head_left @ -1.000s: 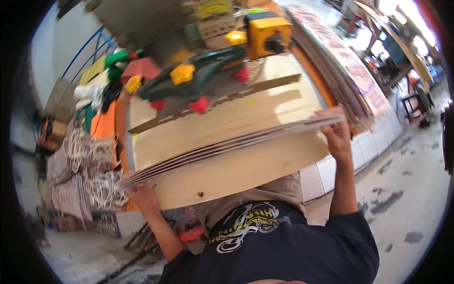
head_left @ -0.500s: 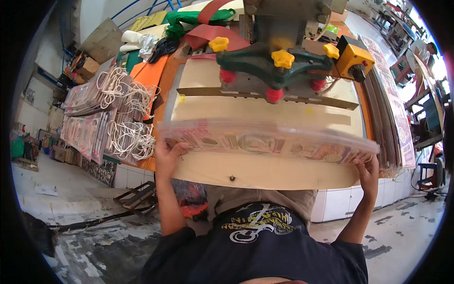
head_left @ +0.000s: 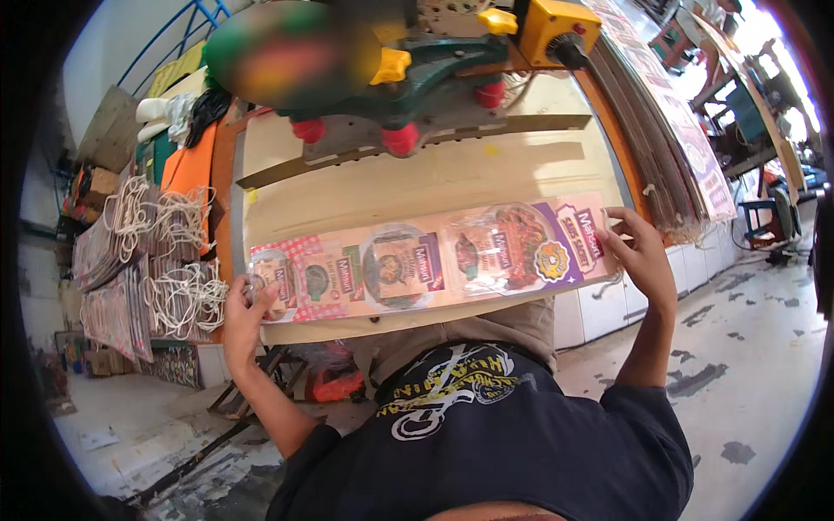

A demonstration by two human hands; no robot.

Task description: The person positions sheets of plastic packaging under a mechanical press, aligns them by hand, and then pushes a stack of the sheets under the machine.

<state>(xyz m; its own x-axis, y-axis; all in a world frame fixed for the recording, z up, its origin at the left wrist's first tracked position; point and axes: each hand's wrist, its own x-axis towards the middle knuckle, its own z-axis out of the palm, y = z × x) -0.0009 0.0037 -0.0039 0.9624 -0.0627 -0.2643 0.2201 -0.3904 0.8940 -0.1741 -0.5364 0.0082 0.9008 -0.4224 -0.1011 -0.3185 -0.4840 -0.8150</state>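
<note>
Gripping printed sheet stack (head_left: 426, 260) — left hand (head_left: 248, 317), right hand (head_left: 643, 256) at its ends.

A pale wooden table (head_left: 486, 178) carries a stack of printed flat packaging sheets (head_left: 426, 260) along its six o'clock edge, and a green machine with red knobs (head_left: 408, 78) at twelve o'clock.

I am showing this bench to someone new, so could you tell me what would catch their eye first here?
First, the long stack of printed sheets lying flat across the wooden worktable, gripped by the left hand at one end and the right hand at the other. Just behind it stands a green machine with red knobs and a yellow box. Bundles of white cord handles lie to the left.
</note>
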